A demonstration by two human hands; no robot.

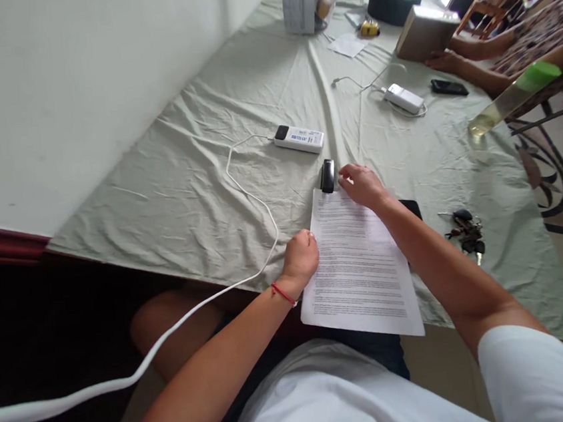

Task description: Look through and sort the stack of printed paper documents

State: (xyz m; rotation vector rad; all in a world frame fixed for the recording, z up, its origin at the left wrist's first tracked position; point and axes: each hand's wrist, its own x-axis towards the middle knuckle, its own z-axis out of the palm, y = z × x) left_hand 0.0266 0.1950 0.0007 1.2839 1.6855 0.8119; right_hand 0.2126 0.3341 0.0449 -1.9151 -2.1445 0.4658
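Observation:
A printed sheet of paper [355, 270], perhaps several together, lies at the table's front edge, its lower end jutting past it. My left hand [301, 256] is closed on the paper's left edge, with the thumb on top. Over the top edge is my right hand [362, 184], its fingers bent and slightly apart, with nothing visible in them. Just left of those fingertips, a small black stapler-like object [327, 176] sits at the paper's top left corner. Part of the print is hidden under my right forearm.
A white power bank [299, 139] trails a white cable [254, 197] toward me. Keys [466, 230] lie right of my forearm. Farther off are another white power bank [403, 99], a phone [449, 87] and a tilted bottle [511, 99]. Another person's hand [444, 59] touches a box [424, 31].

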